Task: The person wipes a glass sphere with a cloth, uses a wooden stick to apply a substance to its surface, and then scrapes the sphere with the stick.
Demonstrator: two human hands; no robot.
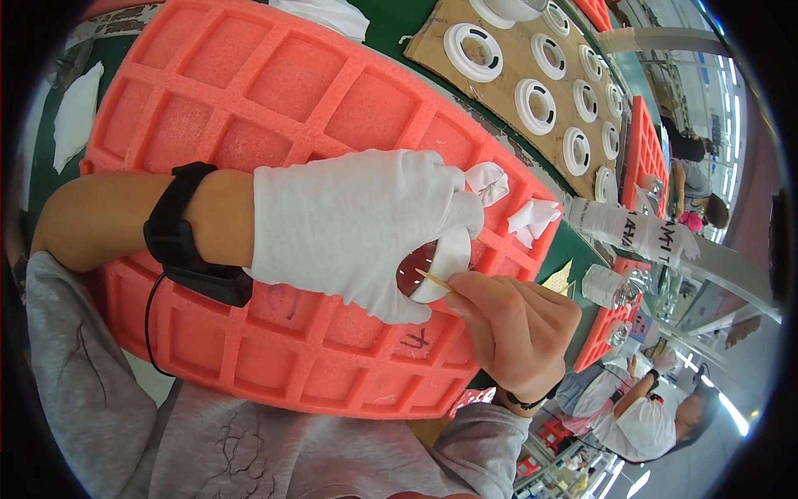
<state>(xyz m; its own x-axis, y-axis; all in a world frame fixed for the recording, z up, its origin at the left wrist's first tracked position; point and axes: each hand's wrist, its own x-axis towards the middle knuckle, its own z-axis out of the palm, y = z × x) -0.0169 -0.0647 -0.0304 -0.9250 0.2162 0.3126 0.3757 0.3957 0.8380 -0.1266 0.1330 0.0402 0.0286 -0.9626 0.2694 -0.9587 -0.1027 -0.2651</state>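
Observation:
My left hand (357,224), in a white glove, is closed around a round white-rimmed part (453,254) with a glossy centre that looks dark red. In my bare right hand (524,328) a thin wooden stick (430,278) is pinched, its tip at the inner side of the white rim. Whether the tip touches the part I cannot tell. Both hands are above a red foam tray (274,108) divided into square compartments. Two crumpled white pieces, one piece (488,183) beside my gloved fingers and another piece (534,220) farther right, lie on the tray.
Beyond the tray, a cardboard sheet (499,100) bears several white rings (534,106) on the green table (386,37). White cloth (324,15) lies at the far edge. A wrapped post (623,229) stands at right, with more red trays (644,158) behind. A co-worker (636,424) sits at lower right.

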